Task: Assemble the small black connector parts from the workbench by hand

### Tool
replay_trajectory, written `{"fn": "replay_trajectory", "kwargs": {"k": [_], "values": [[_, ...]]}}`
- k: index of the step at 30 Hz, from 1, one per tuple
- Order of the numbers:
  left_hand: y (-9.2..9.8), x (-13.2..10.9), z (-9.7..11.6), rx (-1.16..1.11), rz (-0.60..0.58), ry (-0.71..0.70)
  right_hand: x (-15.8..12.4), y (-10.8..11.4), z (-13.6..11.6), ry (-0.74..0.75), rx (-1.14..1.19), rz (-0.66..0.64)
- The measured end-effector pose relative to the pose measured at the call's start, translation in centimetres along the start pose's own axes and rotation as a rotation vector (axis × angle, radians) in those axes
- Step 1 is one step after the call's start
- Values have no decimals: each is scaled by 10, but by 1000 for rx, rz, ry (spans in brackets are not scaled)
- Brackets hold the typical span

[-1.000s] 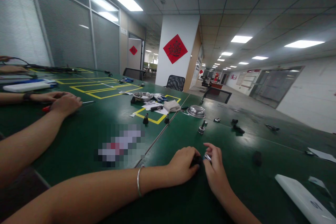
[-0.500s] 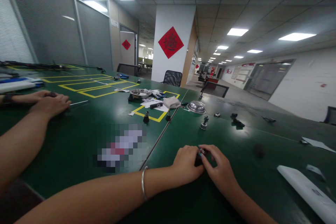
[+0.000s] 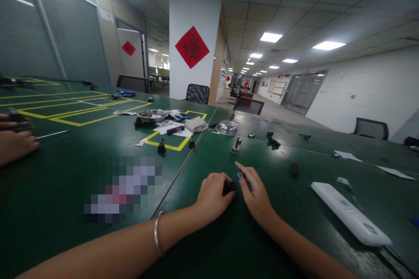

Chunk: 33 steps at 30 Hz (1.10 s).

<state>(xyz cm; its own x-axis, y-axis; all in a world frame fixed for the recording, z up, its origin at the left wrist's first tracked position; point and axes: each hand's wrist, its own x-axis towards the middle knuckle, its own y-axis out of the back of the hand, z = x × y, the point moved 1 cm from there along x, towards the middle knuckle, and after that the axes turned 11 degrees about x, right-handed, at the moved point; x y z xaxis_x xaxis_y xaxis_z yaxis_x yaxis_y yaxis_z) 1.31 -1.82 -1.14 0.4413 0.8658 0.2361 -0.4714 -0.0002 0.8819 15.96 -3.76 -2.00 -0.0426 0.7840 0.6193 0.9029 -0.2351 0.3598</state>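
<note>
My left hand (image 3: 213,192) is closed around a small black part (image 3: 229,188), most of it hidden by the fingers. Just to its right, my right hand (image 3: 257,192) pinches a small shiny metal piece (image 3: 241,175) between thumb and fingers, the index finger stretched forward. A narrow gap separates the fingertips from the black part. Beyond the hands, a metal fitting (image 3: 235,147) stands upright on the green table (image 3: 203,244). Two black cone-shaped parts (image 3: 161,146) stand farther left, beside a yellow tape outline.
Another person's hands (image 3: 16,141) work at the left edge near a thin metal rod (image 3: 54,134). Metal bowls (image 3: 227,128), a cloth (image 3: 196,124) and black pieces (image 3: 273,140) lie farther back. A white power strip (image 3: 352,213) lies at right; a black cylinder (image 3: 294,169) is nearer.
The view has turned right, so the table's things appear farther left. My right hand has drawn slightly away from the black part in my left hand, with the metal piece between its fingers.
</note>
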Motion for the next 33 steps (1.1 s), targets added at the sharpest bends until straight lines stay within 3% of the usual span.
{"fn": "replay_trajectory", "kwargs": {"k": [6, 15, 21, 27, 33], "values": [[0, 1, -1, -5, 1, -3, -3, -2, 8, -87, 118, 77], [1, 3, 3, 74, -17, -3, 1, -1, -13, -20, -74, -131], [1, 2, 2, 63, -17, -19, 0, -2, -6, -14, -83, -34], [2, 3, 2, 62, -29, -1, 2, -2, -6, 18, 28, -95], [1, 4, 0, 51, -22, -3, 2, -3, -8, -37, -105, -57]]}}
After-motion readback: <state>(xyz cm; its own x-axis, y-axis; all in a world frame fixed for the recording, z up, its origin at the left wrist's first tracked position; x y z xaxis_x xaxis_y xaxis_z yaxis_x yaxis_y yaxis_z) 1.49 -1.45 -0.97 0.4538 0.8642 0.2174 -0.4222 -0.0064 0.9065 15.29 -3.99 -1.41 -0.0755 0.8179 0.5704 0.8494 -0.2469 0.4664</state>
